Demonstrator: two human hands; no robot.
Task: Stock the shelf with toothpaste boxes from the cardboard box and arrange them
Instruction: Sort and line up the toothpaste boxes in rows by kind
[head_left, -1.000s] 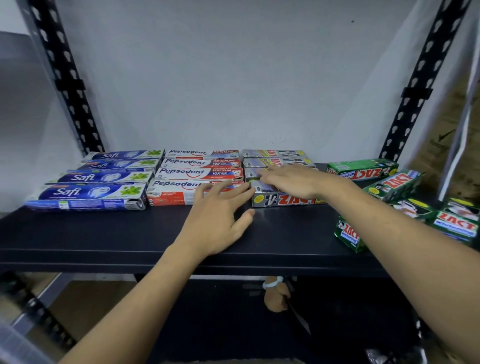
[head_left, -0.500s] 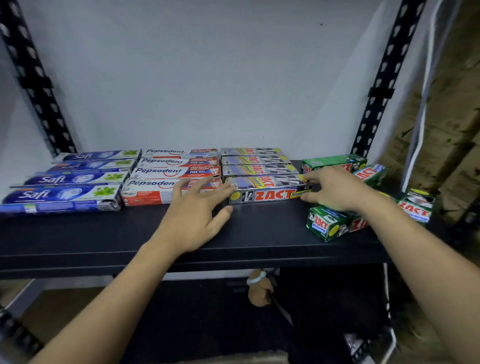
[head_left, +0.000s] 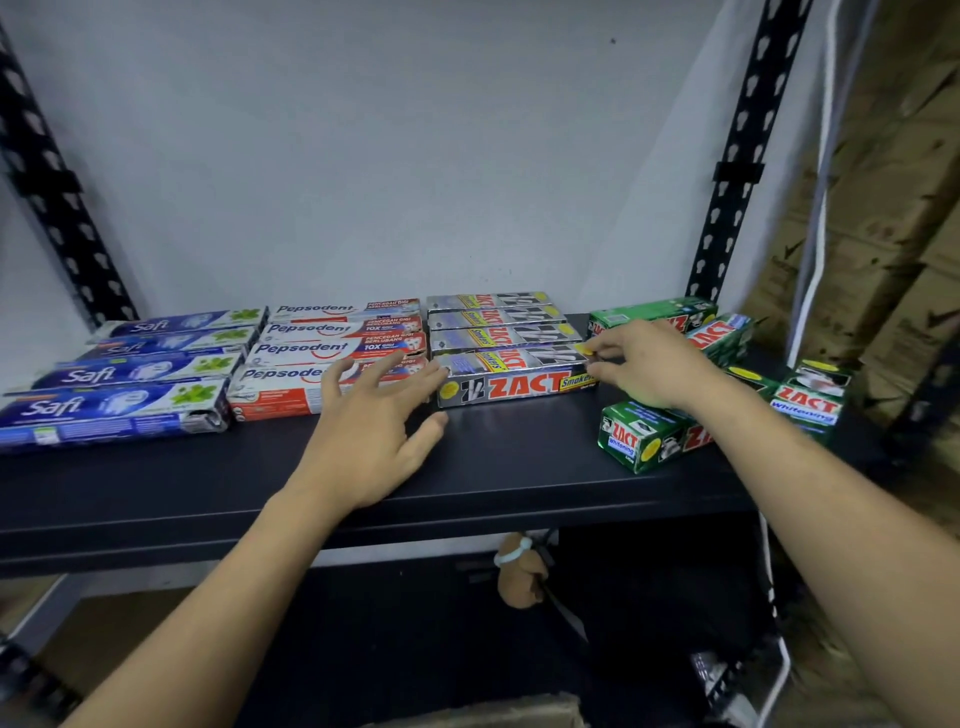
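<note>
a black metal shelf (head_left: 493, 478) runs across the view, with four rows of toothpaste boxes lying flat on it. towards 9 o'clock lie the blue safi boxes (head_left: 130, 374), four deep from front to back. just beside them, towards the middle, lie the red-and-white pepsodent boxes (head_left: 322, 348), also four deep. next comes the row of silver zact boxes (head_left: 493, 317), whose nearest one, the front silver zact box (head_left: 514, 387), is in line with the others, its printed side facing the shelf edge.

the left hand (head_left: 363, 431) is flat and low over the shelf, its fingers wide and spread. its fingertips reach the left end of the front silver zact box and pass over the nearest pepsodent box, while the thumb points to 3 o'clock above bare shelf. the right hand (head_left: 644, 364) is at the right end of the same box. its fingers are narrow and curled, pinching that end between a fingertip on the top corner and the thumb on the end face.

towards 3 o'clock the green zact boxes (head_left: 639, 441) lie loose and at mixed angles, one at the back, one near the front edge under the right wrist and more at the far right end.

a perforated black upright (head_left: 737, 171) rises at 1 o'clock against a pale wall, with stacked brown cartons (head_left: 883, 208) beyond it. under the shelf at 6 o'clock hangs a small brown object (head_left: 519, 571) with a white band.
</note>
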